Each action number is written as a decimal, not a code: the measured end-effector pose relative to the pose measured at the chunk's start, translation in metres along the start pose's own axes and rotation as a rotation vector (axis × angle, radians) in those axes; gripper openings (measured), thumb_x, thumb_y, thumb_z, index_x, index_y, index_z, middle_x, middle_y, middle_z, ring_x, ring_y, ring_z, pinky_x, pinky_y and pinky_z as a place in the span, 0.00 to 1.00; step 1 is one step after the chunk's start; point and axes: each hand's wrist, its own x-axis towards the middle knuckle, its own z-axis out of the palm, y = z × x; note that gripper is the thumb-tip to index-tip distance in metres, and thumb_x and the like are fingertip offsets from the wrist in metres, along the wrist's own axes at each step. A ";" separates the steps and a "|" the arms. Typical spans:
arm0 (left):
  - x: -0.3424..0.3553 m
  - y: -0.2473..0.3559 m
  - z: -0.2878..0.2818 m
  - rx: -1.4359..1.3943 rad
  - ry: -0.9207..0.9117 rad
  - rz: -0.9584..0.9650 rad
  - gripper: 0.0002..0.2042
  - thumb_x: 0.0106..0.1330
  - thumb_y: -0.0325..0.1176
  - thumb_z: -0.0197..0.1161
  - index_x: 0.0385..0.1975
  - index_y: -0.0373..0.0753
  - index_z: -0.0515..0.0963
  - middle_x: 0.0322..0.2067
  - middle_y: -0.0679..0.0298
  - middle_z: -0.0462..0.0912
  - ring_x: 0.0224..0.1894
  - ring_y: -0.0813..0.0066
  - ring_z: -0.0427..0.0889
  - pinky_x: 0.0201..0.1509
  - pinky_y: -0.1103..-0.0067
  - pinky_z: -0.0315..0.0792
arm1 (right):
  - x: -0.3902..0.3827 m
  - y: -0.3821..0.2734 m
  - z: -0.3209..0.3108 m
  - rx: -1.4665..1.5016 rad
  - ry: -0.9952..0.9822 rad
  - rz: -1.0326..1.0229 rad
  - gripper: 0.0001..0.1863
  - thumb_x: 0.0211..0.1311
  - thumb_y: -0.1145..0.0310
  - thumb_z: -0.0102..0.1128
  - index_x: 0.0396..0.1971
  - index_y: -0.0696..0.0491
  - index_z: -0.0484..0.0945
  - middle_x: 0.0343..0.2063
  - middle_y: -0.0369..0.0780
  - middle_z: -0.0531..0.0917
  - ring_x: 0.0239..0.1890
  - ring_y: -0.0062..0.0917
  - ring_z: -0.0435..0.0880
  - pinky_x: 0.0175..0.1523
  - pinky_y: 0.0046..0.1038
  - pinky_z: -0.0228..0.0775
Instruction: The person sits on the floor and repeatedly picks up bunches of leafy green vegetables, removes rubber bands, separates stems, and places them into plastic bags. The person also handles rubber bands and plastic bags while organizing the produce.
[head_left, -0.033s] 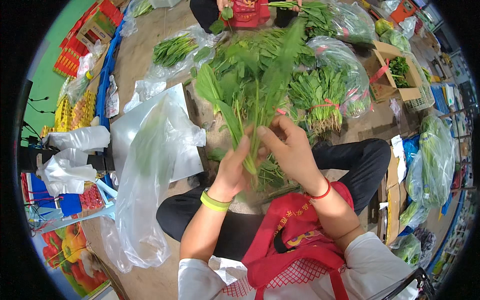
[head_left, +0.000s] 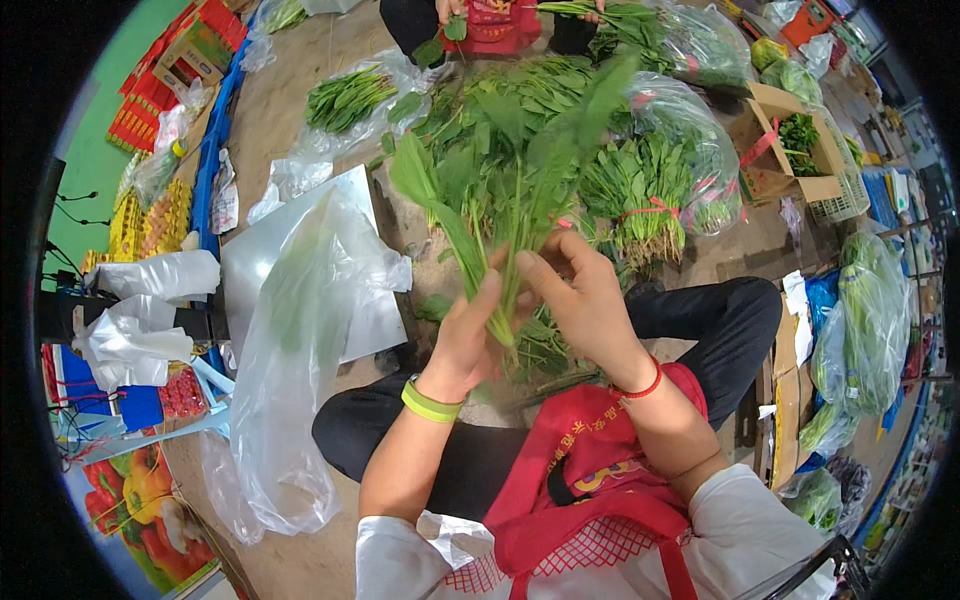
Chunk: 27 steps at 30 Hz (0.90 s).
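Both my hands grip a few leafy green stems [head_left: 500, 250] in front of my chest, their upper leaves blurred. My left hand [head_left: 470, 325], below a yellow-green wristband, holds the lower stems; my right hand [head_left: 580, 300], with a red cord at its wrist, pinches them higher up. Behind them lie a pile of loose greens [head_left: 520, 85] and red-banded bundles with roots [head_left: 645, 200]. To the left, a long plastic bag with faint green inside [head_left: 285, 400] drapes over a pale board [head_left: 250, 280].
Bagged greens [head_left: 855, 320] lie at right, below an open carton [head_left: 770, 160]. Egg trays [head_left: 145, 220] and red boxes [head_left: 140, 100] stand left beyond a blue edge [head_left: 215, 170]. Another person's hands [head_left: 595, 12] hold greens at the top. My crossed legs [head_left: 720, 310] frame the work.
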 end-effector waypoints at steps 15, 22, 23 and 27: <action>0.005 0.001 0.004 0.009 0.061 0.173 0.22 0.72 0.29 0.62 0.64 0.38 0.67 0.55 0.63 0.78 0.53 0.70 0.79 0.55 0.69 0.76 | 0.003 0.017 0.006 0.113 -0.007 0.003 0.10 0.72 0.69 0.61 0.41 0.61 0.74 0.33 0.40 0.83 0.30 0.20 0.83 0.35 0.23 0.76; 0.004 0.003 -0.003 -0.168 0.192 0.235 0.13 0.74 0.27 0.58 0.56 0.38 0.71 0.47 0.64 0.80 0.46 0.74 0.81 0.52 0.74 0.77 | -0.002 0.026 0.012 0.233 0.073 -0.110 0.10 0.73 0.69 0.59 0.45 0.60 0.73 0.36 0.39 0.83 0.33 0.18 0.82 0.38 0.22 0.76; 0.004 0.003 -0.004 -0.201 0.213 0.246 0.13 0.75 0.26 0.57 0.56 0.39 0.71 0.47 0.64 0.79 0.46 0.74 0.81 0.52 0.74 0.77 | -0.004 0.025 0.013 0.229 0.072 -0.142 0.09 0.74 0.70 0.57 0.46 0.59 0.71 0.38 0.39 0.83 0.34 0.18 0.82 0.39 0.22 0.76; 0.009 0.005 -0.006 -0.408 0.224 0.306 0.13 0.75 0.23 0.55 0.57 0.40 0.71 0.48 0.64 0.78 0.46 0.75 0.79 0.53 0.76 0.78 | -0.024 0.029 0.024 0.265 0.197 -0.268 0.07 0.77 0.71 0.51 0.48 0.57 0.68 0.42 0.40 0.81 0.36 0.19 0.80 0.42 0.22 0.75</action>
